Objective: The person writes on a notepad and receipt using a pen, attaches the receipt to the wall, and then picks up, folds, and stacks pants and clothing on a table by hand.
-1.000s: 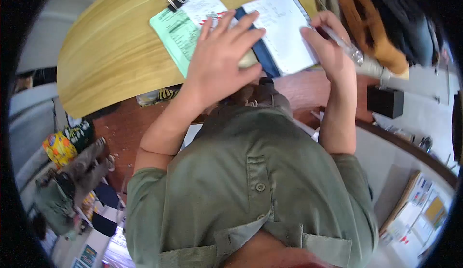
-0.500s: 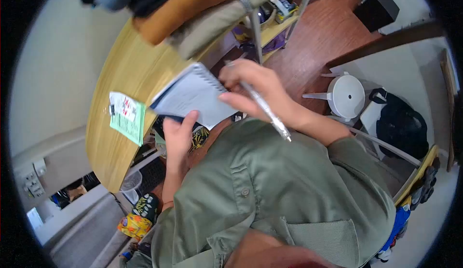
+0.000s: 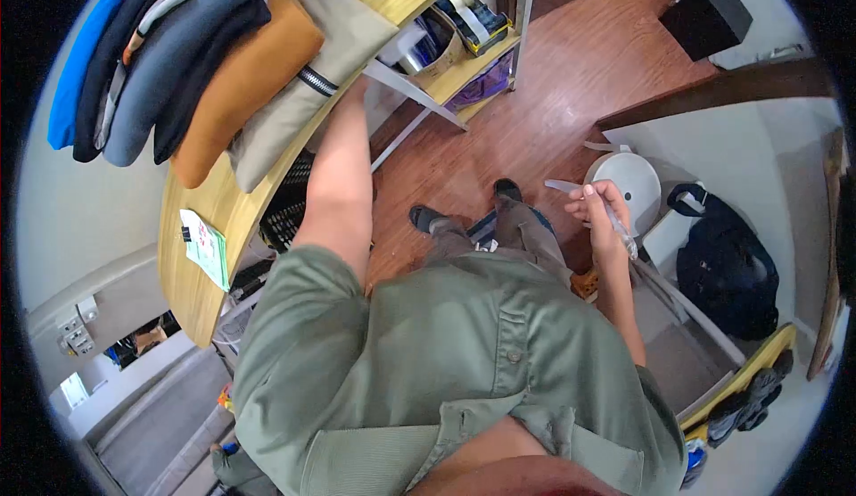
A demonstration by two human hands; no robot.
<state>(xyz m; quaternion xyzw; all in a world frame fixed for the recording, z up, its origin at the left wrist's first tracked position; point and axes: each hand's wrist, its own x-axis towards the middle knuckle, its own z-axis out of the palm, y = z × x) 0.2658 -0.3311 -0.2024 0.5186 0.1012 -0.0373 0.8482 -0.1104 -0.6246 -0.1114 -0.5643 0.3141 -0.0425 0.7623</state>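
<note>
My left arm [image 3: 339,170] reaches forward past the table's edge, and its hand is hidden beneath the tabletop near a beige folded garment [image 3: 294,86]. What that hand touches cannot be seen. On the other side, my right hand [image 3: 599,209] is closed around a slim clear-and-silver pen [image 3: 621,231], held in front of a white stool [image 3: 631,179]. A clipped stack of white and green papers [image 3: 206,248] lies on the curved wooden table [image 3: 192,304].
Several folded clothes [image 3: 201,59] stand along the table. Beyond it, a shelf [image 3: 464,77] holds a basket and tape rolls. A black bag [image 3: 727,264] rests at the right, near a dark box [image 3: 706,16]. Wooden flooring [image 3: 571,59] shows ahead.
The notepad from my left hand is out of sight. My left arm has stretched forward under the table's edge. My right hand has moved right with the pen, away from the notepad's former place.
</note>
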